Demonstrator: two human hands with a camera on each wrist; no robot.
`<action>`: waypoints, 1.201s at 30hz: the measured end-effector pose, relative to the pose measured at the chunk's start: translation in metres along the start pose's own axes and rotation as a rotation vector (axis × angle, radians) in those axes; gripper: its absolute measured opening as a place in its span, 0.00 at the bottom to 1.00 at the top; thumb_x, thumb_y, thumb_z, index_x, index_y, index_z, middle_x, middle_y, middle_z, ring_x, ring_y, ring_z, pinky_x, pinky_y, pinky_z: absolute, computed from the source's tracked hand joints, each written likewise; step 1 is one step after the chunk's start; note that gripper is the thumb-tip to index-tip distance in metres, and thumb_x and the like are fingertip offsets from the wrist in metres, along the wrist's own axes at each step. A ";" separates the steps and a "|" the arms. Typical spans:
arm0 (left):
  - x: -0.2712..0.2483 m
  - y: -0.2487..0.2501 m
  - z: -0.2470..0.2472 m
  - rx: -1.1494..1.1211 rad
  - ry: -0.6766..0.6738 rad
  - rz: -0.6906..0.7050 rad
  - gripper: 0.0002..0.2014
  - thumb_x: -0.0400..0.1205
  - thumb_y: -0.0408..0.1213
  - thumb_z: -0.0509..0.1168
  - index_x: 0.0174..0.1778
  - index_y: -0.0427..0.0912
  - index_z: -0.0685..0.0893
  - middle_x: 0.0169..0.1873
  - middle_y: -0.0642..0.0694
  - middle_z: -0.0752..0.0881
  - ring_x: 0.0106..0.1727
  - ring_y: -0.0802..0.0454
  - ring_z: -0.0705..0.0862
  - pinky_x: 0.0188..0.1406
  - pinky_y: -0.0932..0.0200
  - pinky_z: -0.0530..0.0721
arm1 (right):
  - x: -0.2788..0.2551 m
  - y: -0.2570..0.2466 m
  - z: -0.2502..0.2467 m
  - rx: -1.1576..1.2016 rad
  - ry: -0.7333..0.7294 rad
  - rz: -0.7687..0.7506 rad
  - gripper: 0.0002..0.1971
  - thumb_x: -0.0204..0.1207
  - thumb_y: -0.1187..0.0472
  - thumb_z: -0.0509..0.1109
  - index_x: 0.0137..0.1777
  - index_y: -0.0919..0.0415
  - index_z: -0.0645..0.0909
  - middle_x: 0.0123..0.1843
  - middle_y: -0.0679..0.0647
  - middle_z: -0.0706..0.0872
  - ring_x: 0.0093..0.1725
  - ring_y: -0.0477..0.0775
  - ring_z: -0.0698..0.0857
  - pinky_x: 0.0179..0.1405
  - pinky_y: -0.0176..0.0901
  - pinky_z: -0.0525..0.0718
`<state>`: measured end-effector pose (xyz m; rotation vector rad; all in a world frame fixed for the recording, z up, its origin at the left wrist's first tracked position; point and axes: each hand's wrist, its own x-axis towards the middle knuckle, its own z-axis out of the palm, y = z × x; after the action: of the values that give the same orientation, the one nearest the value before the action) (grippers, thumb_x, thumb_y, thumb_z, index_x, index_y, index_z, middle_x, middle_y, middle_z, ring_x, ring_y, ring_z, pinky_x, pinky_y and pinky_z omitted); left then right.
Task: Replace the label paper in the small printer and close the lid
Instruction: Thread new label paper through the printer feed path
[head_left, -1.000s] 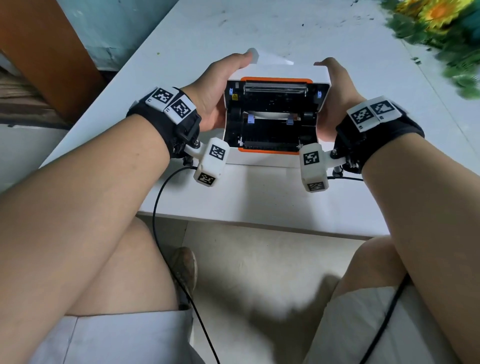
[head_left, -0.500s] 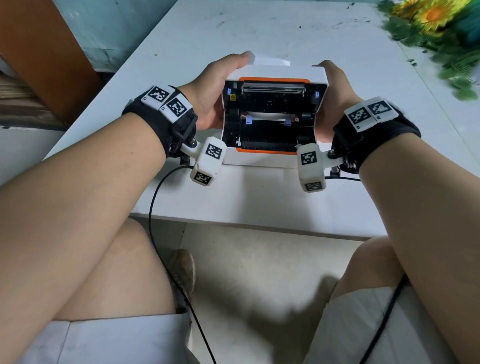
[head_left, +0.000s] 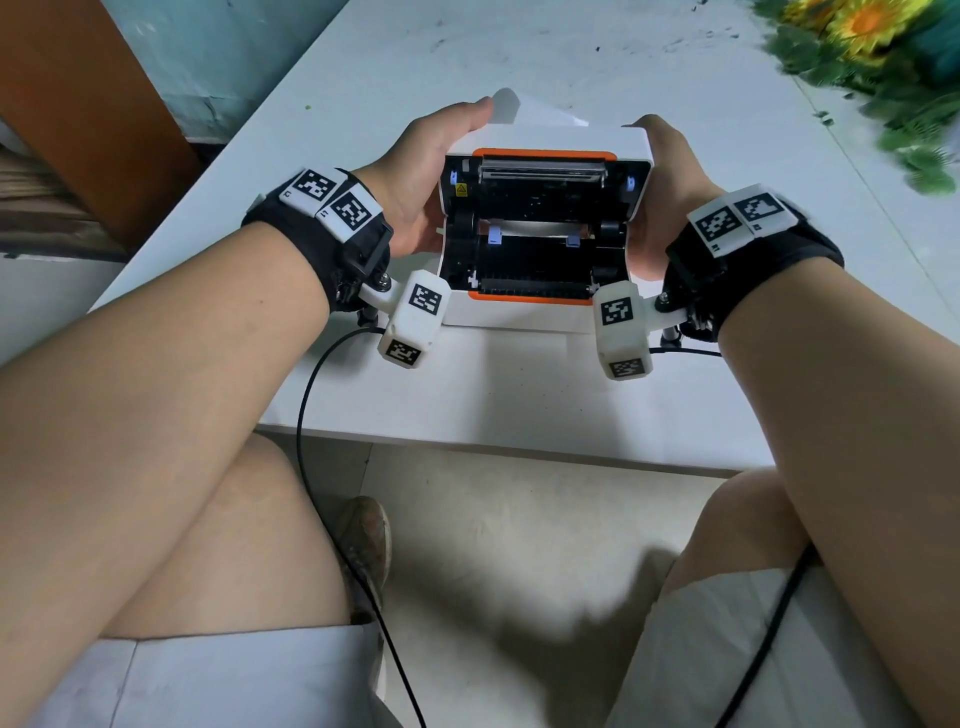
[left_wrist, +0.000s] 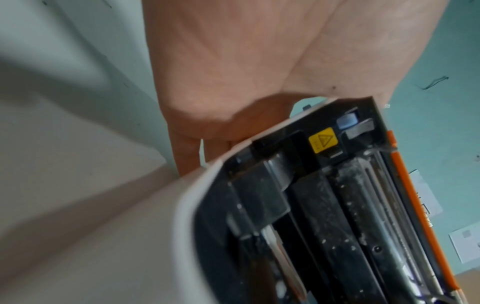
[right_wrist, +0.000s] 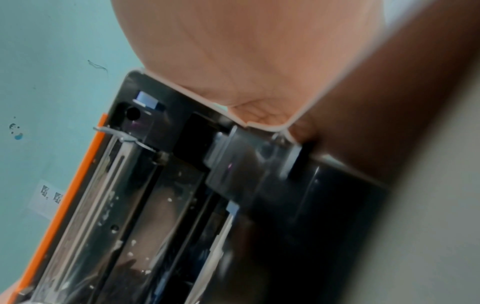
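Observation:
A small white printer (head_left: 519, 318) with orange trim stands near the table's front edge, its lid (head_left: 545, 141) raised toward the back and the black inside showing. A white strip of label paper (head_left: 535, 227) lies across the inside between two blue guides. My left hand (head_left: 421, 176) grips the lid's left side, thumb at its top corner. My right hand (head_left: 660, 176) grips the right side. The left wrist view shows my left palm (left_wrist: 233, 61) against the printer (left_wrist: 298, 195); the right wrist view shows my right palm (right_wrist: 246, 51) against the printer (right_wrist: 182, 185). The fingers behind the lid are hidden.
A white sheet (head_left: 540, 111) sticks up behind the lid. Artificial flowers (head_left: 872, 47) lie at the far right of the white table (head_left: 519, 405). A black cable (head_left: 306, 415) hangs off the front edge. A brown panel (head_left: 78, 104) stands left.

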<state>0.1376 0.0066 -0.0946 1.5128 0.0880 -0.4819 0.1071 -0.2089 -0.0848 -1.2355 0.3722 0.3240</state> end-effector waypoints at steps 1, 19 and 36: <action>0.000 0.000 0.000 0.002 -0.006 0.000 0.29 0.83 0.64 0.66 0.73 0.48 0.84 0.53 0.44 0.94 0.51 0.40 0.94 0.53 0.45 0.91 | 0.000 0.000 0.000 0.003 0.007 -0.002 0.17 0.86 0.46 0.62 0.44 0.58 0.81 0.53 0.58 0.87 0.65 0.69 0.92 0.67 0.71 0.89; 0.002 -0.004 -0.004 -0.015 -0.033 0.016 0.49 0.67 0.63 0.76 0.85 0.47 0.74 0.55 0.40 0.89 0.50 0.37 0.89 0.58 0.38 0.89 | 0.001 0.001 -0.004 -0.066 -0.031 -0.023 0.21 0.88 0.43 0.60 0.49 0.56 0.87 0.66 0.57 0.95 0.68 0.66 0.92 0.58 0.67 0.93; -0.007 0.000 0.003 0.035 0.045 0.019 0.20 0.88 0.61 0.60 0.45 0.54 0.91 0.42 0.48 0.94 0.44 0.44 0.93 0.54 0.45 0.90 | 0.003 0.006 -0.006 -0.045 -0.007 -0.059 0.22 0.88 0.40 0.58 0.54 0.57 0.86 0.61 0.57 0.96 0.56 0.65 0.95 0.54 0.62 0.93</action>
<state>0.1305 0.0059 -0.0921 1.5579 0.1010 -0.4366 0.1065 -0.2123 -0.0929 -1.2860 0.3233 0.2878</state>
